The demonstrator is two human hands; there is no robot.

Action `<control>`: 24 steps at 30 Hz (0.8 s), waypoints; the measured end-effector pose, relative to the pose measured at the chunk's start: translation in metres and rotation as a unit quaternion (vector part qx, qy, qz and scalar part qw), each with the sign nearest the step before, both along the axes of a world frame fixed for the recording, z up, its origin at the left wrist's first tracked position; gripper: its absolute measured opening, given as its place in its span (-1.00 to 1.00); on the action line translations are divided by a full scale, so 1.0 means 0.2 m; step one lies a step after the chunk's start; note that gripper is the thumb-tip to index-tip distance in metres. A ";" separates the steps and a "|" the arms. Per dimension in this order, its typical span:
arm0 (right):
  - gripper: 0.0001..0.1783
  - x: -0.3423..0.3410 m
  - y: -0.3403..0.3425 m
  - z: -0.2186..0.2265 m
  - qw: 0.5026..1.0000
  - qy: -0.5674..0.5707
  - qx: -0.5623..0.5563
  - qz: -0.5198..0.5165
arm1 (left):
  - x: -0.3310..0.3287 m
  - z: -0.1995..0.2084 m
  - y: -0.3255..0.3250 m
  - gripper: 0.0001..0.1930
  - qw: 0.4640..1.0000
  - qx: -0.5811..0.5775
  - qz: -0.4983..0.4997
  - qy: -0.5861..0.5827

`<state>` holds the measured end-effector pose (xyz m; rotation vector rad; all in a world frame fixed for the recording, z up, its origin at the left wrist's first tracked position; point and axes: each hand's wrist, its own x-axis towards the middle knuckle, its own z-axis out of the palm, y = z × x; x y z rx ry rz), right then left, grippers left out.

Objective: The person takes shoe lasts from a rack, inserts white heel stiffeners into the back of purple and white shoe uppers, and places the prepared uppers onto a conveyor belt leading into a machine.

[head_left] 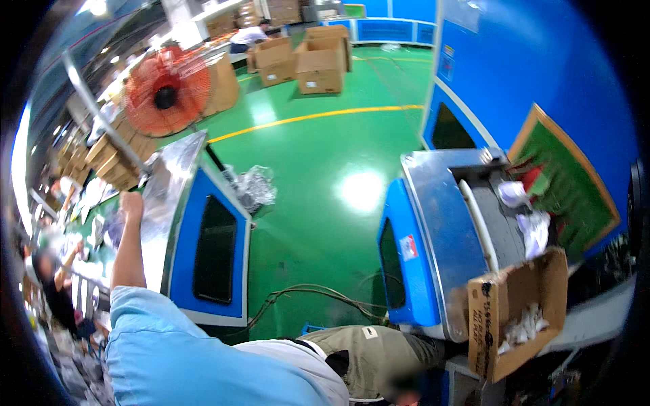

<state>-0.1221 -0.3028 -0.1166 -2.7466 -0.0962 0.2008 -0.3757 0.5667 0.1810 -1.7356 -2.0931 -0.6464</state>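
Observation:
My right arm, in a light blue sleeve, stretches out over the left side of the view. At its end my right hand is over the edge of a shiny metal tabletop, close to the foot of a metal pole. Its fingers are small and turned away, so whether they grip anything cannot be made out. White and grey pieces lie on the green work surface beyond the hand. My left hand does not show.
At right, an open carton with white scraps stands against a blue metal-topped machine. Cables cross the green floor between it and a blue cabinet. Farther off are an orange fan, cartons and people at work.

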 end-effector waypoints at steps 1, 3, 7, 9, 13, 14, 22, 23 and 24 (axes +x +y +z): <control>-0.67 -0.02 -0.01 0.01 1.000 0.021 0.005 -0.016 | 0.26 -0.01 -0.09 -0.65 0.993 -0.064 -0.096 0.029; -0.67 -0.05 -0.04 0.04 0.997 0.051 0.014 -0.055 | 0.84 -0.10 -0.28 -0.67 0.932 -0.120 -0.339 0.038; -0.68 -0.15 -0.03 0.10 0.981 0.055 0.017 -0.184 | 2.24 -0.32 -1.04 -0.72 0.643 -0.276 -0.712 -0.058; -0.68 -0.20 -0.04 0.17 0.965 0.047 0.007 -0.259 | 2.94 -0.43 -1.61 -0.70 0.444 -0.445 -0.774 -0.077; -0.67 -0.13 0.08 0.39 0.959 0.011 0.014 -0.282 | 3.73 -0.39 -2.55 -0.28 0.326 -0.562 -0.753 -0.106; -0.67 -0.14 0.12 0.35 0.945 0.040 0.076 -0.317 | 3.99 -0.48 -2.66 -0.01 0.314 -0.617 -0.719 -0.067; -0.61 -0.24 0.20 0.14 0.882 0.101 0.171 -0.428 | 4.47 -0.88 -3.43 0.11 0.545 -0.323 -0.774 -0.001; -0.60 -0.28 0.24 0.12 0.872 0.094 0.172 -0.449 | 4.45 -0.87 -3.37 0.08 0.495 -0.295 -0.817 -0.005; -0.59 -0.29 0.24 0.09 0.868 0.088 0.188 -0.450 | 4.44 -0.83 -3.22 0.06 0.447 -0.271 -0.852 -0.022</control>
